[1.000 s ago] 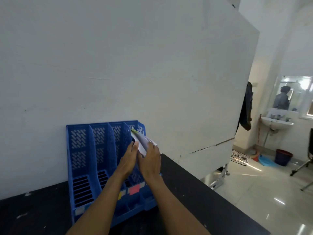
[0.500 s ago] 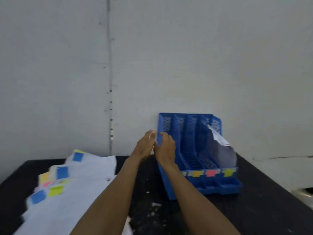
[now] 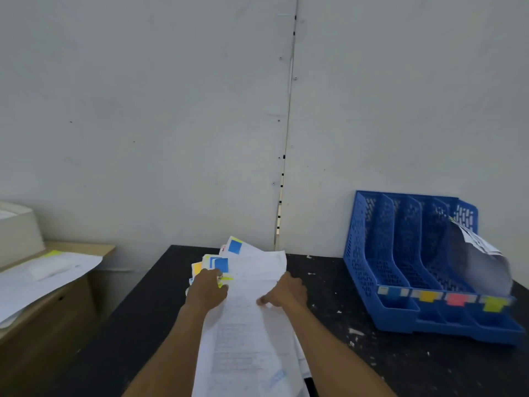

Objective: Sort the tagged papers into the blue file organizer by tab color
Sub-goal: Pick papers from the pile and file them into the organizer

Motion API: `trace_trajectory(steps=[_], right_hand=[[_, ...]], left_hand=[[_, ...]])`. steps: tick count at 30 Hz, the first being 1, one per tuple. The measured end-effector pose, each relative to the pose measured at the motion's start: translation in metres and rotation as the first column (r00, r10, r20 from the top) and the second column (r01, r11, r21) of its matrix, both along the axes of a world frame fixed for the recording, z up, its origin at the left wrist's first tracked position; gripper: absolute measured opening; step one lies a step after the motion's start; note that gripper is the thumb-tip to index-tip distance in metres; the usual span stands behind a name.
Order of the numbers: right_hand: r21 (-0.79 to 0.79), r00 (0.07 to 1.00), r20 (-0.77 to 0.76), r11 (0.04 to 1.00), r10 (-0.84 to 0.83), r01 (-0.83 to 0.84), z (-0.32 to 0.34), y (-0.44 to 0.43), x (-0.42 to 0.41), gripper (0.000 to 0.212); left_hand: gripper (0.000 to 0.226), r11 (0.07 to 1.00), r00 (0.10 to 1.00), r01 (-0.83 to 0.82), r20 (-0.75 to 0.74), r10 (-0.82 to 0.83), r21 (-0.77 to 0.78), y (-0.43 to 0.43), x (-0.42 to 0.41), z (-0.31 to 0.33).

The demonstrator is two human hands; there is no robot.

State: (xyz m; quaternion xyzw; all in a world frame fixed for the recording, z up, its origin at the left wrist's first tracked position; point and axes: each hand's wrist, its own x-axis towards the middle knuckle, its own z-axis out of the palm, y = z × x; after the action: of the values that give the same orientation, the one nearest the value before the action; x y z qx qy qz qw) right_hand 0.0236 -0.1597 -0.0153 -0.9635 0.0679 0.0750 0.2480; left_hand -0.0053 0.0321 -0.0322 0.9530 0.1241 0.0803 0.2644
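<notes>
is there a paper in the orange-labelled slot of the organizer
No, the only paper in the blue file organizer curls out of the rightmost slot, behind the yellow label, not the orange label.

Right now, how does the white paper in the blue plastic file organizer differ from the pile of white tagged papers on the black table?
The filed white paper stands in the rightmost slot of the blue plastic file organizer, curling forward; the pile of tagged papers lies on the black table. The filed paper is untouched; the left hand and right hand rest on the pile. Both are white printed sheets.
</notes>
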Motion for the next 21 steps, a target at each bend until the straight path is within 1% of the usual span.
trace_trajectory(steps=[4, 8, 10, 14, 16, 18, 21], right_hand=[[0.071, 0.994, 0.077, 0.995, -0.079, 0.074, -0.006, 0.0, -0.008, 0.079], [0.09, 0.974, 0.191, 0.99, -0.125, 0.11, -0.009, -0.005, -0.017, 0.035], [0.092, 0.963, 0.228, 0.988, -0.142, 0.124, -0.008, -0.007, -0.02, 0.023], [0.093, 0.957, 0.256, 0.989, -0.135, 0.115, -0.003, -0.011, -0.022, 0.015], [0.111, 0.946, 0.299, 0.989, -0.13, 0.1, -0.002, -0.014, -0.02, 0.01], [0.138, 0.921, 0.365, 0.986, -0.137, 0.092, 0.003, -0.015, -0.018, 0.016], [0.236, 0.888, 0.439, 0.971, -0.133, 0.029, 0.01, -0.015, -0.013, 0.021]], left_hand=[[0.047, 1.0, 1.0, 0.007, -0.014, -0.007, 0.013, 0.011, -0.018, -0.009], [0.049, 0.999, 1.0, 0.016, -0.027, -0.015, 0.05, 0.01, -0.027, -0.017], [0.047, 0.999, 1.0, -0.013, -0.005, 0.013, 0.052, 0.007, -0.026, -0.018], [0.042, 0.997, 0.998, -0.06, -0.004, 0.061, 0.057, -0.002, -0.026, -0.014], [0.04, 0.994, 0.996, -0.083, -0.006, 0.084, 0.066, -0.006, -0.024, -0.011], [0.038, 0.995, 0.996, -0.093, -0.004, 0.093, 0.042, -0.01, -0.022, -0.008], [0.035, 0.996, 0.996, -0.088, 0.024, 0.088, -0.005, -0.017, -0.02, -0.003]])
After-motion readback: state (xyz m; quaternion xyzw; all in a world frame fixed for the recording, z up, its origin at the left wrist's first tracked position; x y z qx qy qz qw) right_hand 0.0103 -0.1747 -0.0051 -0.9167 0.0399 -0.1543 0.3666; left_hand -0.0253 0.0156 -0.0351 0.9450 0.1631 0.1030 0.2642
